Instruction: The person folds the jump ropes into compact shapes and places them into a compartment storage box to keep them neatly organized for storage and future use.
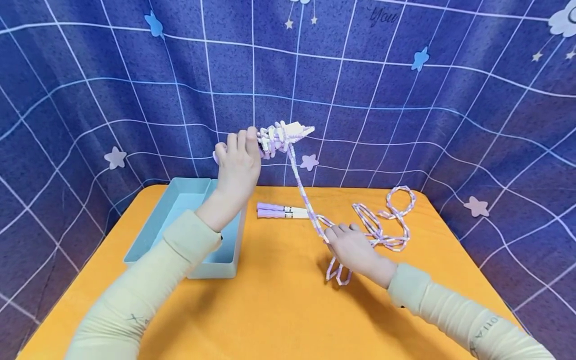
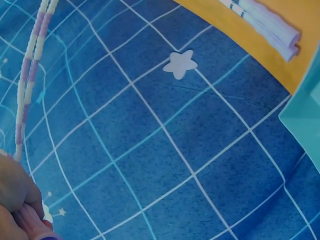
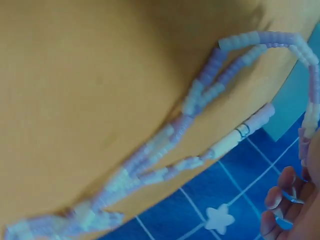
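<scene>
Left hand (image 1: 237,167), raised above the table, fingers curled around a purple handle (image 1: 263,145) on which the beaded skipping rope (image 1: 300,187) is wound in several tight turns; the left wrist view shows the fingertips (image 2: 20,192) closed on that handle. Right hand (image 1: 353,250), low over the table, fingers curled narrowly around the rope, a short loop hanging below the palm. Between the 2 hands the rope runs taut and slanted, from the wound bundle down to the right hand.

Rope: short cylindrical plastic beads, alternating lilac and white, smooth and glossy. The slack part lies in loose loops (image 1: 391,220) on the table to the right of the right hand. 2 further handles (image 1: 281,212), ribbed lilac grips with white ends, lie side by side, flat, near the far edge, just beside a tray.

Tray (image 1: 180,187): pale blue, rectangular, smooth plastic, at the left of the table, partly under the left forearm. Table (image 1: 270,310): matte orange top. Backdrop (image 1: 405,100): dark blue cloth with a white grid and pale stars.
</scene>
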The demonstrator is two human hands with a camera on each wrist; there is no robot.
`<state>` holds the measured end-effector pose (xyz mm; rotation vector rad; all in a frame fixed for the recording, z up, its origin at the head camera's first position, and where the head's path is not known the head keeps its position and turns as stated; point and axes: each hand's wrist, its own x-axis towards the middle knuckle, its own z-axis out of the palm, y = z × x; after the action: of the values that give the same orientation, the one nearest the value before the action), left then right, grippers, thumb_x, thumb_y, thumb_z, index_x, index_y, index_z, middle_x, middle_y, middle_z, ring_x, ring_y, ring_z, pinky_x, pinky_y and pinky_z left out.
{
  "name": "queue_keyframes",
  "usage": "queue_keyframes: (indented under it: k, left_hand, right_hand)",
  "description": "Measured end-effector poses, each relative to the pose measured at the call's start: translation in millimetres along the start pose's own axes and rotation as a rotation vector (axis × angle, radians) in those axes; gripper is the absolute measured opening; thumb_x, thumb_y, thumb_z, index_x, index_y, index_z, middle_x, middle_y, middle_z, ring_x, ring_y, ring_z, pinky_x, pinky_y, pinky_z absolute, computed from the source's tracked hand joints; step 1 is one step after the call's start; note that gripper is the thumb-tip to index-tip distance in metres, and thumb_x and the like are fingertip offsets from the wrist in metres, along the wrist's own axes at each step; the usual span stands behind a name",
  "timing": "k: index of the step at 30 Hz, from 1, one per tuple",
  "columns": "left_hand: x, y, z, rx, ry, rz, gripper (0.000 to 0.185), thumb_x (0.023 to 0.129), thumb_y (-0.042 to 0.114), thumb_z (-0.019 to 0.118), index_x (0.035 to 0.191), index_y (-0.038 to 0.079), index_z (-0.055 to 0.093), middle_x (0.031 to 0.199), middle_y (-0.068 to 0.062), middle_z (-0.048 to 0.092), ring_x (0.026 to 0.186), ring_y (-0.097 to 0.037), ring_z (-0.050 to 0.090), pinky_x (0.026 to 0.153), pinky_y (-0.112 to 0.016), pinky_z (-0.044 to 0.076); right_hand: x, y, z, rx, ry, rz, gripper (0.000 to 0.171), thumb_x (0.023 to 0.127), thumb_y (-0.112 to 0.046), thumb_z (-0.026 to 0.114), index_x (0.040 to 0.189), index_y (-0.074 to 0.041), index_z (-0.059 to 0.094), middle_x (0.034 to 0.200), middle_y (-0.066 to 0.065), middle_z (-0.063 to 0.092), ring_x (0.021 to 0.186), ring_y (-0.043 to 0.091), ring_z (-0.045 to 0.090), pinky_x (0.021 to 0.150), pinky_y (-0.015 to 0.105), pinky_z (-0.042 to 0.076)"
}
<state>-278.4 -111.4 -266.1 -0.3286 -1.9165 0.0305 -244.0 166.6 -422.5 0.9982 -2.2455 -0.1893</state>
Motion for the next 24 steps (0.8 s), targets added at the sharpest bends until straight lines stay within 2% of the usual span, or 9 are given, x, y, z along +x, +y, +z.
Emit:
queue_keyframes:
  k: [5, 10, 17, 24]
  left_hand:
    - [-2.6, -1.8, 1.2, 0.015, -0.075, 0.008, 0.021, 0.099, 0.006, 0.027, 0.118, 0.000, 0.033, 0.090, -0.016, 0.049, 0.082, -0.034, 0.046, 0.063, -0.043, 0.033]
    - [-6.2, -0.9, 2.7, 0.041, -0.109, 0.023, 0.023, 0.098, 0.007, 0.028, 0.118, -0.002, 0.036, 0.090, -0.016, 0.050, 0.081, -0.034, 0.046, 0.063, -0.044, 0.034]
    - [-15.2, 2.4, 9.9, 0.045, -0.130, 0.057, 0.027, 0.097, 0.010, 0.029, 0.119, -0.002, 0.040, 0.092, -0.016, 0.051, 0.083, -0.034, 0.047, 0.064, -0.045, 0.035]
    - [-30.3, 13.0, 16.6, 0.033, -0.175, 0.128, 0.025, 0.097, 0.010, 0.027, 0.117, 0.000, 0.038, 0.090, -0.014, 0.051, 0.081, -0.032, 0.049, 0.063, -0.045, 0.037]
  right_hand:
    - [10, 4, -20, -0.123, 0.087, -0.155, 0.016, 0.089, -0.019, 0.037, 0.078, -0.009, 0.043, 0.068, 0.003, 0.046, 0.059, 0.020, 0.041, 0.056, 0.033, 0.028]
    - [28, 16, -50, -0.176, 0.128, -0.251, 0.018, 0.091, -0.021, 0.035, 0.079, -0.010, 0.041, 0.065, 0.002, 0.038, 0.058, 0.019, 0.028, 0.057, 0.035, 0.029]
    - [52, 38, -93, -0.221, 0.152, -0.329, 0.023, 0.098, -0.018, 0.028, 0.082, -0.010, 0.042, 0.068, 0.003, 0.040, 0.060, 0.022, 0.035, 0.060, 0.036, 0.029]
    - [74, 54, -129, -0.234, 0.252, -0.414, 0.017, 0.096, -0.008, 0.032, 0.083, -0.007, 0.042, 0.066, 0.006, 0.040, 0.057, 0.024, 0.036, 0.058, 0.036, 0.030]
